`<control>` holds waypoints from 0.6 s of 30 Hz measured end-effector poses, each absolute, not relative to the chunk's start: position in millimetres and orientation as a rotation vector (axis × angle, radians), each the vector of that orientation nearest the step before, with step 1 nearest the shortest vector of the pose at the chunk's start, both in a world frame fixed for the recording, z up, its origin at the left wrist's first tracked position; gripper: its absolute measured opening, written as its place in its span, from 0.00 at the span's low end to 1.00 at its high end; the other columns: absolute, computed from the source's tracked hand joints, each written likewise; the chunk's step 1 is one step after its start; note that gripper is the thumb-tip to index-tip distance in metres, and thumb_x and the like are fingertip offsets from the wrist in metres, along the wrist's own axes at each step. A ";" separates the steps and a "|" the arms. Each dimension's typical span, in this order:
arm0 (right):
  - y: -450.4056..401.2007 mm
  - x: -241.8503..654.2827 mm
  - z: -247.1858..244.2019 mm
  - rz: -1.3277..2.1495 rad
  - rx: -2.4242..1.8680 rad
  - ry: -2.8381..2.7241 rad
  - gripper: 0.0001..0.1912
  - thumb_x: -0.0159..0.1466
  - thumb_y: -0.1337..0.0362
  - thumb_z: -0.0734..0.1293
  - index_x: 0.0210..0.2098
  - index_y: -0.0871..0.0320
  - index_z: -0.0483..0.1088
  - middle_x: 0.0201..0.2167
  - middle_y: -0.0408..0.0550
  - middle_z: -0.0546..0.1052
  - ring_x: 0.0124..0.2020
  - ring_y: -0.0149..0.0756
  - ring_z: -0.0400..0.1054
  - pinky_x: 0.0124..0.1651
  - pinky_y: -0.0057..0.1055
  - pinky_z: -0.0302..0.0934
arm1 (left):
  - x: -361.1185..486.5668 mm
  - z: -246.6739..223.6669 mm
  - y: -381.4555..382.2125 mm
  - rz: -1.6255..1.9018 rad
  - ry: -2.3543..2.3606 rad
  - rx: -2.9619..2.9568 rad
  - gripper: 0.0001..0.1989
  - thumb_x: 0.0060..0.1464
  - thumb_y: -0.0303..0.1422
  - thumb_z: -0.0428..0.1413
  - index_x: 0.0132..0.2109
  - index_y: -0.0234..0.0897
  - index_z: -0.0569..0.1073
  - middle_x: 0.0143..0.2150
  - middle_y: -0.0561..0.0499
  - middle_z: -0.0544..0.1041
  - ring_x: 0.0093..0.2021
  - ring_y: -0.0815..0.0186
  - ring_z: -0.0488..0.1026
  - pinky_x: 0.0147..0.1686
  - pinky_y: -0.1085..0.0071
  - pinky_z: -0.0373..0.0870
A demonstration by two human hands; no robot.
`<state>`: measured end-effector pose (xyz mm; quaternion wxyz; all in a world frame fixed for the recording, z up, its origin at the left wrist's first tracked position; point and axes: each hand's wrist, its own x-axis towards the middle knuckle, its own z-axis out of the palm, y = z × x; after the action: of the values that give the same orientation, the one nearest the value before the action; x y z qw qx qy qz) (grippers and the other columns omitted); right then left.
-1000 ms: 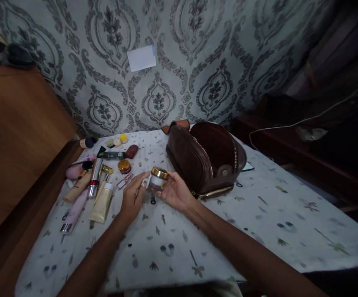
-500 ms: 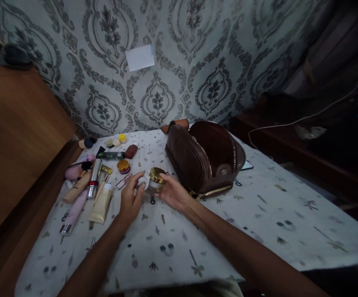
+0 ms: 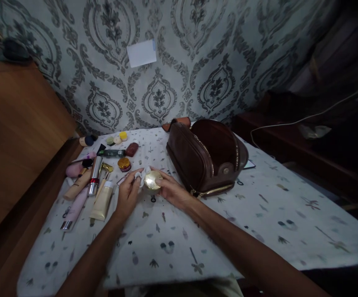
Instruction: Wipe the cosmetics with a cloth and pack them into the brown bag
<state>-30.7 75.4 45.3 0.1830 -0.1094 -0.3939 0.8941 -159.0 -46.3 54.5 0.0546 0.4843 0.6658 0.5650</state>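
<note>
Between my hands is a round jar with a shiny gold lid (image 3: 152, 180), the lid turned toward me. My right hand (image 3: 171, 190) grips the jar from the right, its thumb on the lid. A crumpled white wipe or tissue (image 3: 139, 178) is pinched in my left hand (image 3: 128, 194), against the jar's left side. Just right of my hands stands a brown cosmetic bag (image 3: 188, 159), unzipped, its dark inside showing. Beyond my left hand sits a small jar with an amber lid (image 3: 124, 164).
Left on the patterned cloth (image 3: 166, 264) lie a cream squeeze tube (image 3: 102, 202), a silver tube with a red band (image 3: 94, 177), a pink bottle (image 3: 75, 210), a dark green tube (image 3: 113, 153) and several small pots. A wooden cabinet (image 3: 20, 136) borders the left side; patterned wallpaper (image 3: 158, 97) rises behind.
The gold-lidded jar has tilted so its lid faces me more fully, and my right thumb has moved onto the lid. The white wipe stays in my left hand. My view shifted slightly.
</note>
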 end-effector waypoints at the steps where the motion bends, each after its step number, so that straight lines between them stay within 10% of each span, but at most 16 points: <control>1: 75.7 -30.1 44.7 2.499 -0.309 -1.158 0.34 0.53 0.63 0.75 0.58 0.51 0.68 0.43 0.45 0.79 0.36 0.32 0.72 0.33 0.25 0.64 | -160.5 55.0 -46.1 1.719 2.013 1.453 0.16 0.65 0.38 0.50 0.53 0.38 0.76 0.51 0.46 0.79 0.52 0.59 0.74 0.54 0.65 0.67; 7: 79.4 -27.9 38.0 2.249 -0.256 -1.607 0.52 0.50 0.63 0.77 0.69 0.53 0.51 0.39 0.44 0.74 0.40 0.35 0.70 0.41 0.28 0.65 | -172.7 63.3 -47.4 1.589 1.804 1.446 0.17 0.63 0.40 0.51 0.50 0.37 0.79 0.48 0.46 0.81 0.48 0.58 0.76 0.51 0.65 0.69; 18: 71.9 -23.7 38.8 1.731 -0.235 -2.049 0.55 0.49 0.65 0.77 0.70 0.52 0.49 0.43 0.47 0.73 0.42 0.39 0.69 0.52 0.39 0.63 | -178.2 53.1 -38.2 1.649 1.746 1.108 0.14 0.53 0.42 0.60 0.41 0.38 0.79 0.39 0.49 0.80 0.44 0.60 0.74 0.50 0.66 0.68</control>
<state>-23.7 71.9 38.8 0.2226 -0.0850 -0.7419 0.6267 -178.2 -38.2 53.1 0.2458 0.4062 0.6399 0.6042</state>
